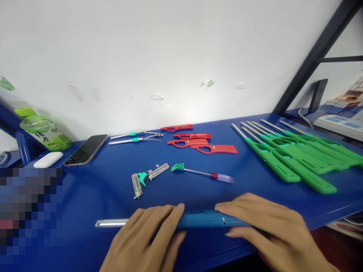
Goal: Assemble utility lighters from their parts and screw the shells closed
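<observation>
A blue lighter (202, 220) with a silver metal tube lies lengthwise near the table's front edge, its tube pointing left. My left hand (150, 236) is closed round its front part, where tube and blue body meet. Round the right end of the body, my right hand (269, 226) has thumb and fingers closed. Beyond the hands are a screwdriver (222, 178) with a clear and red handle, a green trigger piece (177, 167) at its tip, and two clear fuel tanks (137, 186) beside another green trigger (143, 177).
Several green lighters (306, 158) lie at the right. Red casing halves (217, 149) and two metal tubes with wires (127, 141) lie near the wall. A phone (86, 150), white case (48, 159) and bottle (44, 130) stand or lie left on the blue table (113, 196).
</observation>
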